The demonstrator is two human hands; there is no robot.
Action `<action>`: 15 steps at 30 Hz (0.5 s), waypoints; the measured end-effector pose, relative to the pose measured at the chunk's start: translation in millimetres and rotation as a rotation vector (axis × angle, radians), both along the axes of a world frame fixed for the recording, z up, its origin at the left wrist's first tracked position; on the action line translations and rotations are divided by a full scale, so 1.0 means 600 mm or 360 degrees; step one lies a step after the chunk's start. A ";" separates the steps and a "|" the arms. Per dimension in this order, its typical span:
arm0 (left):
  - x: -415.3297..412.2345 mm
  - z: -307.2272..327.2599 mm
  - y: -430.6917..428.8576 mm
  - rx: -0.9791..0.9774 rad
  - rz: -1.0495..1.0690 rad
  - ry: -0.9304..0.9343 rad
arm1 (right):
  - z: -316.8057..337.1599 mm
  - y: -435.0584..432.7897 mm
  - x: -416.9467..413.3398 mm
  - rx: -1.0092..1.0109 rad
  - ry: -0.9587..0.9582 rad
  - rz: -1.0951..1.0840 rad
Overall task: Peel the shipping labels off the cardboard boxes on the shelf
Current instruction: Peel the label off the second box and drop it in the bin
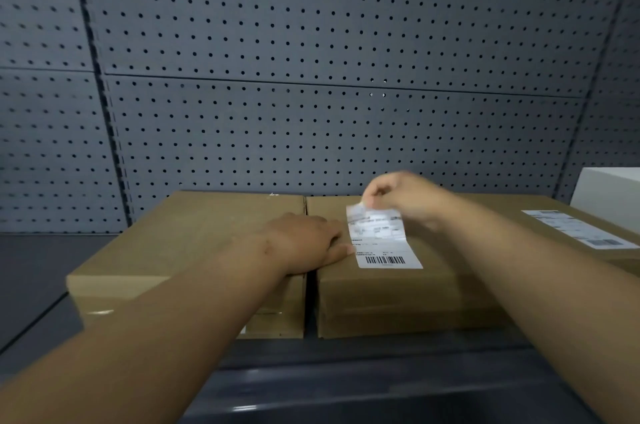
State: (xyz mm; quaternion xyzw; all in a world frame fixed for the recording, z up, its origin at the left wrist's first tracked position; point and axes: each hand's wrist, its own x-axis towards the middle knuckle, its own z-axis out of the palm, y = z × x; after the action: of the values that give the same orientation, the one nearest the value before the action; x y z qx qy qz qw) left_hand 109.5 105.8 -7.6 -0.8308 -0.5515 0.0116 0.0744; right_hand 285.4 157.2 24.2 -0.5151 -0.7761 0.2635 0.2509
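Three brown cardboard boxes lie side by side on a dark shelf. The middle box [398, 292] carries a white shipping label [381, 247] with a barcode at its near end. My right hand [398, 197] pinches the label's far edge, which is lifted and curled off the box; the near end still sticks. My left hand [304, 240] lies flat, fingers spread, across the seam between the left box [180, 243] and the middle box, its fingertips beside the label. The right box [540, 212] bears its own flat white label [581, 228].
A grey pegboard wall [311, 77] backs the shelf. A white box [609, 195] stands at the far right behind the right box. The dark shelf surface [41, 285] extends to the left, and its front lip [346, 382] runs below the boxes.
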 end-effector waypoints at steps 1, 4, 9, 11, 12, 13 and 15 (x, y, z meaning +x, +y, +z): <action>0.000 0.000 0.001 0.0002 0.0001 -0.0012 | 0.010 -0.005 0.018 -0.0045 0.0158 0.0067; -0.001 0.000 0.001 0.0014 -0.0010 -0.0036 | 0.017 -0.008 0.034 0.0026 0.0026 0.0073; -0.001 -0.001 0.000 -0.0001 -0.0013 -0.0057 | -0.012 -0.005 0.016 0.0248 -0.0278 -0.0135; -0.001 0.000 -0.001 -0.0012 -0.0002 -0.0056 | -0.011 -0.011 0.009 0.0339 -0.0406 -0.0138; 0.000 0.001 -0.001 -0.0016 0.0006 -0.0052 | -0.008 -0.015 0.004 0.0396 -0.0441 -0.0092; 0.000 0.002 -0.002 -0.0015 0.0013 -0.0046 | -0.006 -0.017 -0.001 0.0447 -0.0477 -0.0031; 0.001 0.002 -0.003 -0.0011 0.0022 -0.0038 | -0.005 -0.022 -0.014 0.0485 -0.0541 0.0055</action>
State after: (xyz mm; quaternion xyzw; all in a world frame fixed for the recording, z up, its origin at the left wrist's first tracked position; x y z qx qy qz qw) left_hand 109.9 104.0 -6.3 -0.8274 -0.5579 0.0041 0.0647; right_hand 276.8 144.2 21.5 -0.4949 -0.8467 0.0568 0.1868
